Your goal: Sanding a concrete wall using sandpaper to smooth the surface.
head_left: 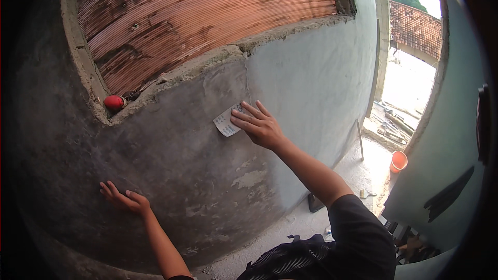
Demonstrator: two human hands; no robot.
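Note:
My right hand (259, 127) lies with its fingers stretched over a small pale sheet of sandpaper (224, 123) and holds it flat against the wall (176, 155). Print shows on the sheet's outward side; its right part is hidden under the fingers. The wall is dark grey on the left and pale blue-green on the right, with a light scuffed patch (250, 179) below my right hand. Lower on the left, my left hand (124, 198) is open, fingers apart, at the dark part of the wall, with nothing visible in it.
Above is a rough-edged window opening backed by a reddish corrugated sheet (218, 26). A red round object (114, 102) sits in its lower left corner. On the right, an orange bucket (398, 161) stands by the doorway, and a brush (367, 194) lies on the floor.

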